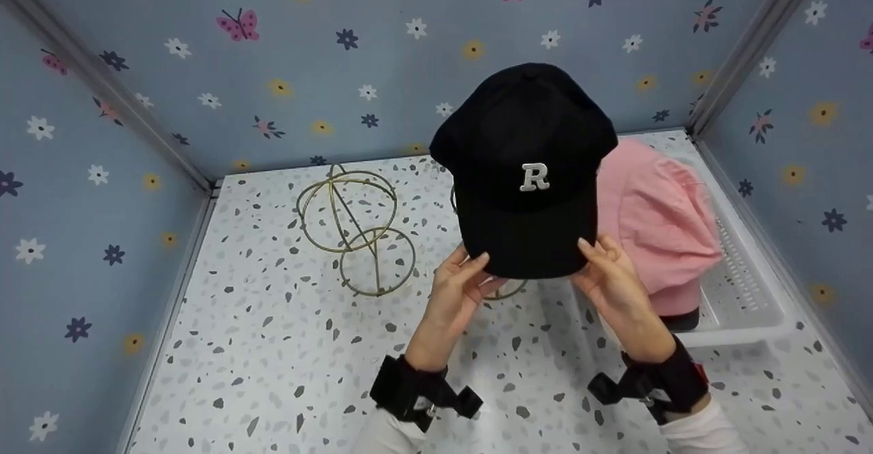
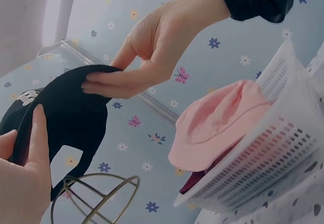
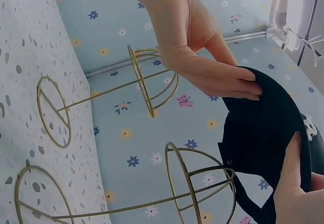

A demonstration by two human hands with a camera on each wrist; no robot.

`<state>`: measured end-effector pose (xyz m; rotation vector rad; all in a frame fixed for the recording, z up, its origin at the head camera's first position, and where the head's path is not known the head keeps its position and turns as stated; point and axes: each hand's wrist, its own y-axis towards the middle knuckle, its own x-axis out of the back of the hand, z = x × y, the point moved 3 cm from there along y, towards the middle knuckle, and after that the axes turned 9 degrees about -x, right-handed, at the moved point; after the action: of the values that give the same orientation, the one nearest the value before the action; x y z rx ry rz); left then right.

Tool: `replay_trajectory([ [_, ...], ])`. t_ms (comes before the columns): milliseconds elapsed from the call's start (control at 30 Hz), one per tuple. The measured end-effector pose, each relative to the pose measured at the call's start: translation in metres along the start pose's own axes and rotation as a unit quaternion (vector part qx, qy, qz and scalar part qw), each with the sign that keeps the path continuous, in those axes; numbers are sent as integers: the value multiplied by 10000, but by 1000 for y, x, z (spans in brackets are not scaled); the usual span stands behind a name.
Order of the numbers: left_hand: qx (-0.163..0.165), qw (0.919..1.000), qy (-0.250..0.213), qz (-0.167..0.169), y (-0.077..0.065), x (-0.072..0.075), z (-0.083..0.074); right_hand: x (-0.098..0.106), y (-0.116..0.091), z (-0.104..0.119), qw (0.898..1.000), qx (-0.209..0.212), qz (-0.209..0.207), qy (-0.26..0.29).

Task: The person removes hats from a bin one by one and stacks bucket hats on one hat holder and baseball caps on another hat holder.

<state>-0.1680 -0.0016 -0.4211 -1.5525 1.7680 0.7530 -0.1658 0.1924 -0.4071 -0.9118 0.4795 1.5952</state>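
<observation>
A black baseball cap [image 1: 528,127] with a white letter R on its front is held up over the table, brim toward me. My left hand [image 1: 455,289] pinches the brim's left corner, thumb on top and fingers beneath. At the opposite corner, my right hand [image 1: 614,287] grips the brim the same way. In the right wrist view, the cap's back strap opening hangs close to the top of a gold wire hat stand [image 3: 202,183]. From the head view, the cap hides most of that stand.
Another gold wire hat stand [image 1: 348,212] stands bare on the left of the speckled table [image 1: 273,372]. On the right, a white perforated basket [image 1: 750,324] holds a pink cap [image 1: 665,215], with darker headwear underneath. Flower-patterned walls [image 1: 409,65] enclose the back and sides.
</observation>
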Motion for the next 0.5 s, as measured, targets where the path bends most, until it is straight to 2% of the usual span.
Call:
replay_trajectory([
  [100, 70, 9998, 154, -46, 7, 3, -6, 1, 0, 1, 9994, 39, 308, 164],
  [267, 11, 9985, 206, -501, 26, 8, -24, -1, -1, 2, 9966, -24, 714, 408],
  [500, 149, 9977, -279, -603, 56, 5, -55, -4, -1, 3, 9962, -157, 656, 550],
])
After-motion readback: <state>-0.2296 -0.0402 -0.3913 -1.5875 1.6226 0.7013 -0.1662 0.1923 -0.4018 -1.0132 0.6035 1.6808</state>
